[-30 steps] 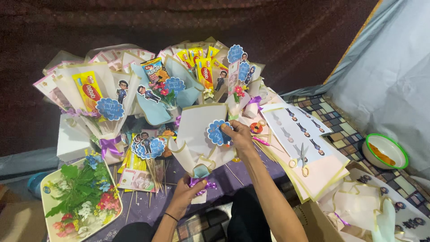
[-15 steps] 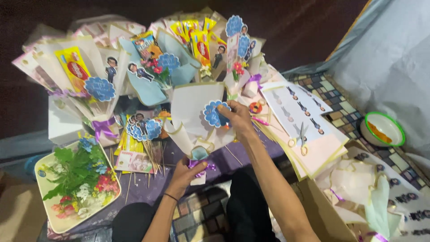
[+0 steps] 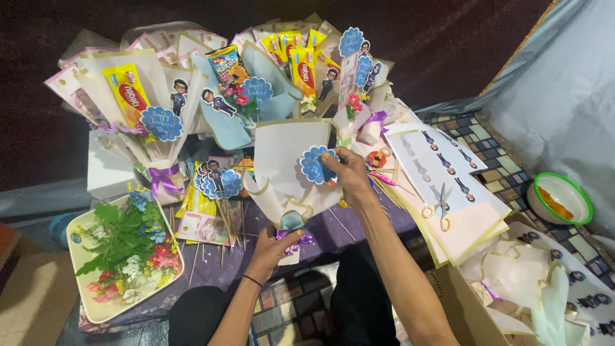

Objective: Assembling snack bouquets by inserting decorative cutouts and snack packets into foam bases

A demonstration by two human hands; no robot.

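Observation:
My left hand (image 3: pixel 274 247) grips the bottom of a cream paper bouquet wrap (image 3: pixel 289 168), just above its purple ribbon (image 3: pixel 296 241). My right hand (image 3: pixel 346 172) pinches a round blue scalloped tag (image 3: pixel 314 164) against the front of that wrap. The wrap stands tilted over a purple cloth (image 3: pixel 225 264) in front of me. Behind it lean several finished snack bouquets (image 3: pixel 251 77) with yellow packets, blue tags and small cartoon figures.
A tray of artificial flowers (image 3: pixel 125 251) lies at the left. Blue tags on wooden sticks (image 3: pixel 219 186) lie beside it. Sheets of figure cut-outs with scissors (image 3: pixel 441 201) sit at the right, more wrapping paper (image 3: pixel 520 277) below them, and a green-rimmed bowl (image 3: pixel 561 197) farther right.
The view has shifted slightly. My right hand has pressed the blue tag a little lower on the wrap; my left hand keeps its hold on the base.

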